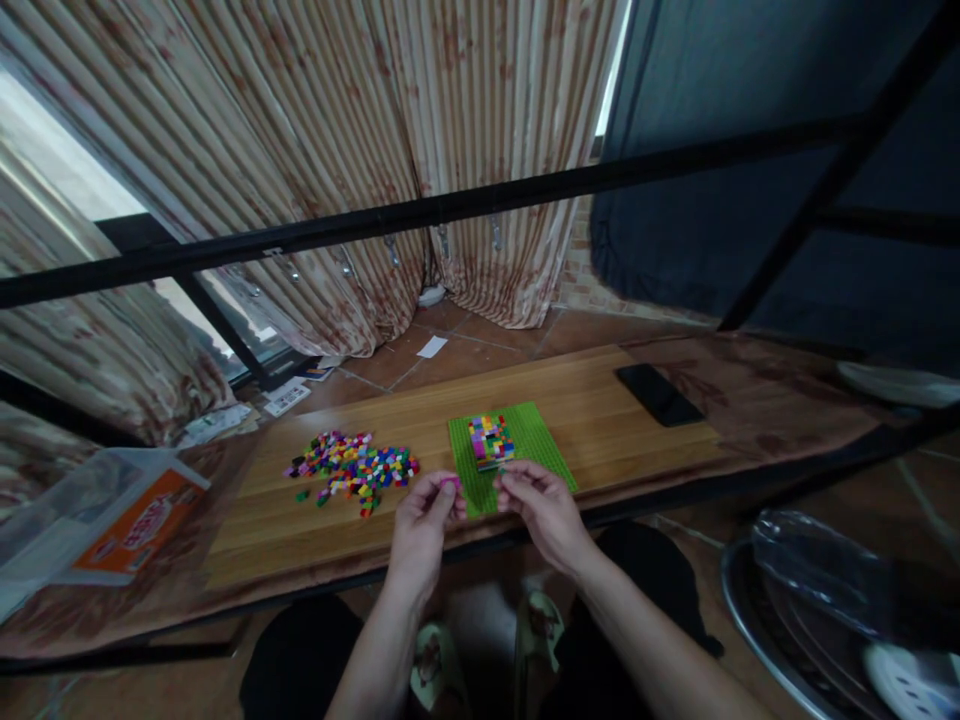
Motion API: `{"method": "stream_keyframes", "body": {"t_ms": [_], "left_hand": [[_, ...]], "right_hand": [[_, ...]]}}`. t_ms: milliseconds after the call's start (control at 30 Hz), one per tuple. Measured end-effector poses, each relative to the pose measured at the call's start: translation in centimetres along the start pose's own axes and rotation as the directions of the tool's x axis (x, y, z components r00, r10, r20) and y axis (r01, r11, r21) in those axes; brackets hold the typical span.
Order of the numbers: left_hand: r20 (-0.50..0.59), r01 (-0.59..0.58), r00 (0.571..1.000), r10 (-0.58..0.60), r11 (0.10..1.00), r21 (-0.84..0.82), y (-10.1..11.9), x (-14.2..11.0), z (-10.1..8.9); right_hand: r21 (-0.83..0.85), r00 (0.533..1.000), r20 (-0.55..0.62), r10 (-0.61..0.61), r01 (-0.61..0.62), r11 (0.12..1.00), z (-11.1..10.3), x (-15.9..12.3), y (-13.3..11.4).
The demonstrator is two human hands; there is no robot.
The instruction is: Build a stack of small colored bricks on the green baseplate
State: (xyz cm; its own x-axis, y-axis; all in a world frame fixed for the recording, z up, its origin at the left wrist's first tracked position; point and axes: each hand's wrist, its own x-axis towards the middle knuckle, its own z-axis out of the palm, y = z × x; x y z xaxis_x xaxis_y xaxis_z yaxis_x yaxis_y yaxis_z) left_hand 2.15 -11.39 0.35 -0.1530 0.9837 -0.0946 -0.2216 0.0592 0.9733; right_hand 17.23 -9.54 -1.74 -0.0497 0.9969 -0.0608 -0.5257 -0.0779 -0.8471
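Note:
A green studded baseplate point(536, 440) lies on the wooden board, and a low multicoloured block of toy bricks point(491, 440) stands on it. My left hand point(427, 505) is closed at the plate's near left corner, with a small pink brick point(451, 483) pinched between thumb and finger. Over the near edge of the plate, just below the brick block, my right hand point(536, 495) has its thumb and fingertips drawn together. Whatever may be between those fingertips is too small to make out. Left of my hands spreads a pile of loose coloured bricks point(360, 465).
A black phone point(658, 394) lies at the right of the wooden board point(300, 545). On the left stands a clear plastic box point(90, 510) with an orange label. A dark metal bar point(480, 200) crosses beyond the board. Bottom right is a round metal-rimmed tray point(739, 600).

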Motion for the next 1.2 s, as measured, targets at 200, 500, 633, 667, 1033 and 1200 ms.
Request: {"method": "stream_keyframes", "body": {"t_ms": [200,500,633,667,1033,1200], "left_hand": [[-0.019,-0.029,0.999,0.031,0.997,0.077,-0.3,1.5,0.1],[0.127,-0.242,0.970,0.206,0.844,0.478,0.4,9.0,-0.6],[0.198,-0.261,0.964,0.180,0.796,0.547,0.9,11.4,-0.4],[0.198,-0.258,0.965,0.175,0.784,0.564,1.0,11.9,-0.3],[0.316,-0.326,0.942,0.115,0.548,0.770,1.2,13.5,1.2],[0.375,-0.401,0.916,0.141,0.296,0.867,2.3,13.0,2.0]], "right_hand": [[0.209,0.985,-0.059,0.164,-0.149,0.967,-2.5,0.4,-1.3],[-0.211,0.957,-0.277,-0.088,0.028,0.977,-7.6,3.8,-1.3],[-0.515,0.928,-0.263,-0.263,0.096,0.852,-11.0,6.1,-1.1],[-0.582,0.920,-0.243,-0.306,0.114,0.805,-11.7,6.5,-1.0],[-0.878,0.872,-0.098,-0.480,0.152,0.454,-12.9,6.6,0.3],[-0.871,0.871,-0.096,-0.481,0.160,0.464,-13.1,6.5,0.1]]}}
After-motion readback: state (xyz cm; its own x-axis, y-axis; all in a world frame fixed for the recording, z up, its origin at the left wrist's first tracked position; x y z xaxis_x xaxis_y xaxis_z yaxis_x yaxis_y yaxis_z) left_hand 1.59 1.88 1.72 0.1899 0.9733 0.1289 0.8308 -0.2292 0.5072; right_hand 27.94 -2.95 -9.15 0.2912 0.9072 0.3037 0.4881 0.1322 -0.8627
